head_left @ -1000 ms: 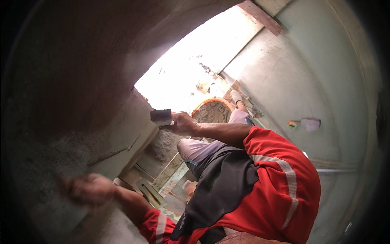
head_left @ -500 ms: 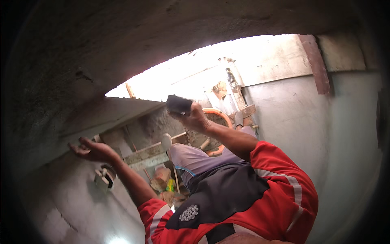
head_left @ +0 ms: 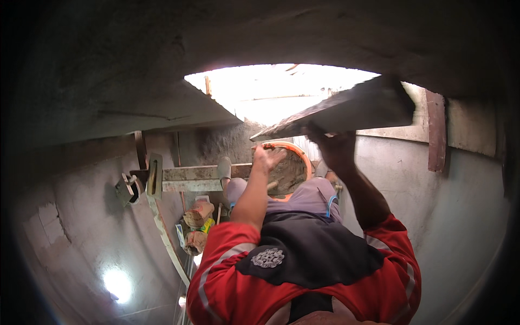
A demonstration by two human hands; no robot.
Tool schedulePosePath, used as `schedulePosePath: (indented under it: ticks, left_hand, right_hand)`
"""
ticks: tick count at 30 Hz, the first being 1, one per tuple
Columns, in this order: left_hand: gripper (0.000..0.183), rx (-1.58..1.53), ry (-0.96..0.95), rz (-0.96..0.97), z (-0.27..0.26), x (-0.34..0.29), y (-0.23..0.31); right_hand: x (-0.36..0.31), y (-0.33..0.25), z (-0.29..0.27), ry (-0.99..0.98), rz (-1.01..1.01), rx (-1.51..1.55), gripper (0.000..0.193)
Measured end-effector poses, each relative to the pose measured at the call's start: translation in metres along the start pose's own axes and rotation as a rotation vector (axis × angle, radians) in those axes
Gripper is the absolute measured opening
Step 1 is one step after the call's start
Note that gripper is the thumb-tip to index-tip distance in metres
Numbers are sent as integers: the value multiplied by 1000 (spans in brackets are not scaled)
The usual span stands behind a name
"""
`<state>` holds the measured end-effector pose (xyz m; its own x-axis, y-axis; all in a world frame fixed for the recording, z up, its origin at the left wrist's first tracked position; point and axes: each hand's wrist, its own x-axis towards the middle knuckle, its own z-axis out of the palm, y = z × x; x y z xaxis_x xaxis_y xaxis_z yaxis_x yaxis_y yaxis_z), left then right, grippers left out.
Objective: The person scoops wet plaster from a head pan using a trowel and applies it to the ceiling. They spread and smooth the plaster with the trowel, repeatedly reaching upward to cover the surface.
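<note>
My right hand (head_left: 334,151) is raised at the right of centre, fingers closed round the underside of a plastering float (head_left: 346,111). The float looks long, flat and grey, with one end pointing left; its far edge is blurred and dark against the overhead surface. Lower and to the left, my left hand (head_left: 268,157) is held out with its fingers apart and nothing in it. Beneath that hand, between my knees, stands an orange-rimmed tub (head_left: 309,162) holding grey-brown mortar (head_left: 290,172).
A rough grey plastered surface (head_left: 108,70) spreads close overhead, with a bright opening beyond. At left, a rectangular trowel (head_left: 155,176) rests by a wooden plank (head_left: 200,173). Paper bags (head_left: 198,214) lie below. A box-like fitting (head_left: 129,189) sits on the left wall.
My right hand has swung up and right, turning the float so its long side shows. My left hand has come in from the far left to over the tub.
</note>
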<state>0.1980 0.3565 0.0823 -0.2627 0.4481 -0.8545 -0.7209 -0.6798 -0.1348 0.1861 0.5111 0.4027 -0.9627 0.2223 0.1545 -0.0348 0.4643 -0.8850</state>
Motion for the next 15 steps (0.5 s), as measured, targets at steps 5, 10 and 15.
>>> schedulePosePath:
  ticks: [5,10,15]
  left_hand:
    - [88,-276,53,-153,14,39,-14]
    - [57,-110,-53,290,20,52,-12]
    - [37,-269,-12,382,-10,77,17]
  right_hand:
    - [-21,-51,-55,210,92,321,11]
    - [-19,-68,-124,333,30,356,11]
    - [-20,-55,-203,579,131,443,14]
